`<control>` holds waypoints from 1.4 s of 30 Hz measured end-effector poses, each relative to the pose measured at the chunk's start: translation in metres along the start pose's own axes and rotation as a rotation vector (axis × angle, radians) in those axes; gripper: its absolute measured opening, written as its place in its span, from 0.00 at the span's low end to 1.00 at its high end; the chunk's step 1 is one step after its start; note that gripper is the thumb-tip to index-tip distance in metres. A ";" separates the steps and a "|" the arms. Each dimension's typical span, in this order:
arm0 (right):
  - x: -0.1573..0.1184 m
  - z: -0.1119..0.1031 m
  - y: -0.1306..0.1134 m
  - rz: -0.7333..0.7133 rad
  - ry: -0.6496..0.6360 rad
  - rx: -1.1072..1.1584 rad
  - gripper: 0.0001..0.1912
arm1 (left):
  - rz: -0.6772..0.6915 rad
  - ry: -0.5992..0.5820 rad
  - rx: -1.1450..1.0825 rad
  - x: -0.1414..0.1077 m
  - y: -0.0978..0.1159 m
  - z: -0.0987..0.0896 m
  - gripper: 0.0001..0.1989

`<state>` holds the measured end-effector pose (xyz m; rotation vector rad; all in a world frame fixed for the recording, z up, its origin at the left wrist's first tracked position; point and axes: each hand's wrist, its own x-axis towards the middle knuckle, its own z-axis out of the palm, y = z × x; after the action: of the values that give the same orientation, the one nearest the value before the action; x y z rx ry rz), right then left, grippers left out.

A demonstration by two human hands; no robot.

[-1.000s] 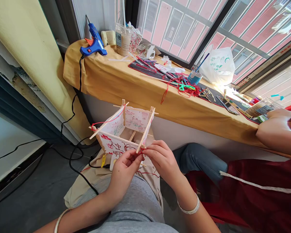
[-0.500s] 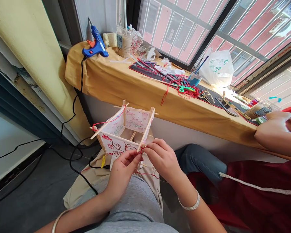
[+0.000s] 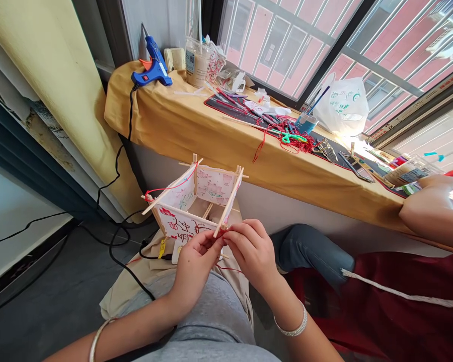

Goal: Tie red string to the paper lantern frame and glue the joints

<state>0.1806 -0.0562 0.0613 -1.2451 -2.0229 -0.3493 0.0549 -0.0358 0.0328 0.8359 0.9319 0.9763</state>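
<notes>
A box-shaped frame of wooden sticks with painted paper sides (image 3: 181,222) rests on my lap, its top open. At its near right corner, my left hand (image 3: 198,261) pinches red cord against the sticks. My right hand (image 3: 252,251) is closed at the same corner, its fingertips pressed together on the red cord and almost touching my left fingertips. The knot or crossing between them is mostly hidden. Another red cord (image 3: 169,188) stretches over the frame's left side from corner to corner. A loose cord end hangs below my hands.
On the cloth-covered sill (image 3: 196,125) lie a blue glue gun (image 3: 154,63), tangled red cord (image 3: 302,143), green-handled scissors (image 3: 292,137), a plastic cup (image 3: 196,65) and a phone (image 3: 355,166). Another person's hand (image 3: 430,201) is at the right. Black cables (image 3: 115,251) run down at left.
My right hand has drawn in toward my left, so the fingertips now meet closely at the frame's corner. The view has shifted slightly.
</notes>
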 end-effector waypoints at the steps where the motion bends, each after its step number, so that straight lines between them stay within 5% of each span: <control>1: 0.000 0.001 -0.002 0.008 0.015 0.004 0.06 | 0.001 -0.002 -0.006 0.000 -0.001 0.000 0.16; 8: -0.007 0.007 -0.009 0.071 0.103 0.044 0.06 | 0.007 -0.060 -0.106 -0.003 -0.007 -0.006 0.15; 20: -0.008 0.007 -0.017 0.179 0.103 0.073 0.06 | -0.023 0.002 -0.097 -0.003 -0.007 -0.003 0.16; 32: 0.005 0.004 -0.035 0.327 -0.127 -0.190 0.10 | 0.096 -0.044 0.038 -0.002 -0.011 -0.004 0.15; 42: -0.010 0.010 -0.030 0.318 0.013 -0.036 0.05 | -0.010 -0.036 -0.090 0.002 -0.013 -0.003 0.15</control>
<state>0.1535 -0.0725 0.0515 -1.5537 -1.7770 -0.2394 0.0563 -0.0380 0.0191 0.7702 0.8544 0.9841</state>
